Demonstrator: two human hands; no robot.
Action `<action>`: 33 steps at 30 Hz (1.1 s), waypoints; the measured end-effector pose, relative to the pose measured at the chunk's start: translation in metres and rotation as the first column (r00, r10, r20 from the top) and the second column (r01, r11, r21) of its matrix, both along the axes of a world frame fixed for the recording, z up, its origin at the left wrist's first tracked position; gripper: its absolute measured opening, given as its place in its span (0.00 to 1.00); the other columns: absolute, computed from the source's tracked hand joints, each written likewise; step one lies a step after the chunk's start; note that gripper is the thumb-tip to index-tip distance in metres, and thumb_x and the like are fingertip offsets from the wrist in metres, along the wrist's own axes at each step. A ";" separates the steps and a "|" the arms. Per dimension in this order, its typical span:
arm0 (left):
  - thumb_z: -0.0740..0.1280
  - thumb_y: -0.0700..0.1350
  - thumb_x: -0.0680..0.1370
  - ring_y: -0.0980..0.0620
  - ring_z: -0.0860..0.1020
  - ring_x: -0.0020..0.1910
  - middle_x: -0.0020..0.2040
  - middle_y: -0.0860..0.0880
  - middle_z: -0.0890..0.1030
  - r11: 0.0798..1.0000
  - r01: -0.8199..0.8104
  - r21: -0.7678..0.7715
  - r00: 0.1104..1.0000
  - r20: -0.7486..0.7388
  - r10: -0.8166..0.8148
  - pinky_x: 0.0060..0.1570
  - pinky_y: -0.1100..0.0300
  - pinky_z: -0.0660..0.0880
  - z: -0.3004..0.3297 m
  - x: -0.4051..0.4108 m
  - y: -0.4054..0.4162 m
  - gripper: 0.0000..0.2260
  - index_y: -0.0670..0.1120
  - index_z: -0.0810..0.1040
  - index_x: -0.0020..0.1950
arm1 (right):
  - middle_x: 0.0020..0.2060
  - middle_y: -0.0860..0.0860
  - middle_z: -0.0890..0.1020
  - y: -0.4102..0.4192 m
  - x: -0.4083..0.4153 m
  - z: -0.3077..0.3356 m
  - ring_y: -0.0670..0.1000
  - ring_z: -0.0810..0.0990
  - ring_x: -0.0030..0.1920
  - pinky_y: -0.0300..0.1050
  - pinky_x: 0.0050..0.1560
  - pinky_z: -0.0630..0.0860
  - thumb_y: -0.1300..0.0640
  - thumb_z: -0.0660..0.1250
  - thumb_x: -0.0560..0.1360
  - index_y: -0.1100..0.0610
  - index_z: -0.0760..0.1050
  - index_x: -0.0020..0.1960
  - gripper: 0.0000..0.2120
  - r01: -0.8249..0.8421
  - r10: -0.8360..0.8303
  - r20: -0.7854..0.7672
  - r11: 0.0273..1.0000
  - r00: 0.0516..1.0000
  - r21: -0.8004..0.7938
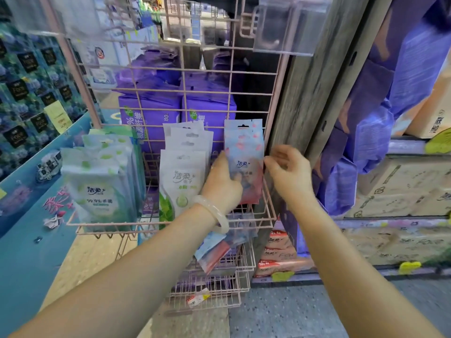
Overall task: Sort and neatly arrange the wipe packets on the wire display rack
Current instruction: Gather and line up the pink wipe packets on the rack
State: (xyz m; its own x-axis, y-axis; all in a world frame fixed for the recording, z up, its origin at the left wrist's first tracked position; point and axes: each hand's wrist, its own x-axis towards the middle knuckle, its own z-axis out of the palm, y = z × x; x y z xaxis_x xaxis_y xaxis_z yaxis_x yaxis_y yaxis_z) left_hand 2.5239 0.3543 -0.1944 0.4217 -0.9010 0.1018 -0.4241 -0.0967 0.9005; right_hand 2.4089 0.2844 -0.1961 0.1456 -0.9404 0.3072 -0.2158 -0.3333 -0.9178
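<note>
A pink wire display rack [256,93] holds three upright groups of wipe packets in its basket. Green-and-white packets [97,181] stand at the left, white packets with a green leaf [181,172] in the middle, and pink-and-blue packets [245,147] at the right. My left hand [223,184] grips the left edge of the pink-and-blue stack. My right hand [288,172] hovers just right of that stack, fingers curled and apart, holding nothing. More pink-and-blue packets [214,250] lie tilted in a lower wire basket, partly hidden by my left arm.
Purple tissue packs [151,113] sit behind the wire grid. A grey wooden post [317,93] stands right of the rack, with purple bags [366,132] and cardboard boxes [402,186] beyond. A blue display counter [22,215] is at the left. An acrylic sign holder [288,25] hangs above.
</note>
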 end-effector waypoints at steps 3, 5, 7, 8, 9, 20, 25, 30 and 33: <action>0.62 0.41 0.78 0.65 0.72 0.61 0.60 0.59 0.76 0.968 0.217 -0.123 0.976 0.036 -0.215 0.60 0.71 0.68 -0.005 0.008 0.054 0.15 0.56 0.74 0.62 | 0.36 0.48 0.84 0.035 -0.030 -0.002 0.43 0.81 0.35 0.33 0.37 0.76 0.61 0.66 0.74 0.51 0.78 0.44 0.06 -0.099 0.106 0.219 0.994 0.970 -0.045; 0.63 0.40 0.77 0.70 0.76 0.49 0.49 0.64 0.79 0.963 0.262 -0.064 0.965 0.025 -0.261 0.49 0.77 0.70 -0.021 0.018 0.085 0.14 0.61 0.76 0.50 | 0.32 0.48 0.84 0.057 -0.046 -0.018 0.44 0.80 0.31 0.34 0.33 0.76 0.59 0.65 0.73 0.49 0.79 0.39 0.08 -0.133 0.139 0.261 0.990 0.955 -0.041; 0.63 0.37 0.77 0.68 0.77 0.45 0.45 0.62 0.79 0.969 0.242 0.049 0.970 0.011 -0.243 0.45 0.78 0.69 -0.051 0.028 0.106 0.13 0.55 0.79 0.49 | 0.30 0.48 0.83 0.071 -0.054 -0.048 0.43 0.78 0.28 0.34 0.31 0.76 0.60 0.65 0.73 0.50 0.79 0.38 0.09 -0.111 0.096 0.287 0.993 0.953 0.033; 0.63 0.36 0.77 0.67 0.76 0.45 0.45 0.61 0.79 0.966 0.228 0.120 0.973 0.015 -0.232 0.45 0.77 0.69 -0.068 0.032 0.113 0.11 0.51 0.80 0.51 | 0.28 0.48 0.83 0.076 -0.054 -0.067 0.43 0.78 0.28 0.34 0.31 0.76 0.62 0.65 0.74 0.51 0.79 0.37 0.10 -0.086 0.055 0.284 0.991 0.957 0.100; 0.63 0.36 0.77 0.63 0.77 0.48 0.47 0.58 0.79 0.957 0.216 0.196 0.974 0.021 -0.224 0.47 0.74 0.70 -0.085 0.037 0.118 0.10 0.47 0.79 0.54 | 0.27 0.48 0.82 0.080 -0.052 -0.088 0.45 0.78 0.28 0.37 0.31 0.76 0.63 0.65 0.75 0.52 0.78 0.37 0.10 -0.057 0.011 0.247 0.982 0.969 0.181; 0.60 0.34 0.77 0.48 0.75 0.57 0.60 0.44 0.77 0.896 0.015 0.443 0.989 -0.138 0.052 0.56 0.63 0.69 -0.173 0.040 0.102 0.14 0.41 0.74 0.62 | 0.43 0.52 0.81 0.070 0.050 -0.199 0.51 0.80 0.38 0.39 0.31 0.75 0.54 0.68 0.73 0.60 0.76 0.51 0.11 0.024 0.133 -0.174 0.724 0.976 0.690; 0.58 0.36 0.78 0.54 0.73 0.47 0.52 0.51 0.74 0.889 0.004 0.459 0.947 -0.287 0.145 0.44 0.70 0.70 -0.175 0.044 0.092 0.15 0.44 0.70 0.65 | 0.28 0.55 0.76 0.070 0.041 -0.196 0.49 0.73 0.23 0.31 0.16 0.64 0.67 0.63 0.73 0.61 0.73 0.37 0.07 0.104 -0.008 -0.140 0.712 0.990 0.695; 0.60 0.43 0.79 0.47 0.75 0.52 0.52 0.47 0.75 0.850 0.085 0.520 0.971 -0.236 0.047 0.51 0.61 0.69 -0.171 0.043 0.083 0.11 0.44 0.73 0.60 | 0.25 0.54 0.73 0.085 -0.004 -0.170 0.48 0.70 0.23 0.34 0.19 0.63 0.70 0.64 0.71 0.60 0.72 0.34 0.09 0.099 -0.143 0.010 0.733 0.990 0.673; 0.58 0.54 0.79 0.47 0.75 0.43 0.42 0.46 0.76 0.833 0.151 0.533 0.968 -0.252 -0.014 0.46 0.57 0.70 -0.165 0.025 0.080 0.13 0.47 0.74 0.43 | 0.21 0.52 0.72 0.105 -0.025 -0.159 0.44 0.67 0.19 0.32 0.18 0.61 0.70 0.64 0.72 0.60 0.70 0.32 0.12 0.102 -0.170 0.049 0.772 0.984 0.627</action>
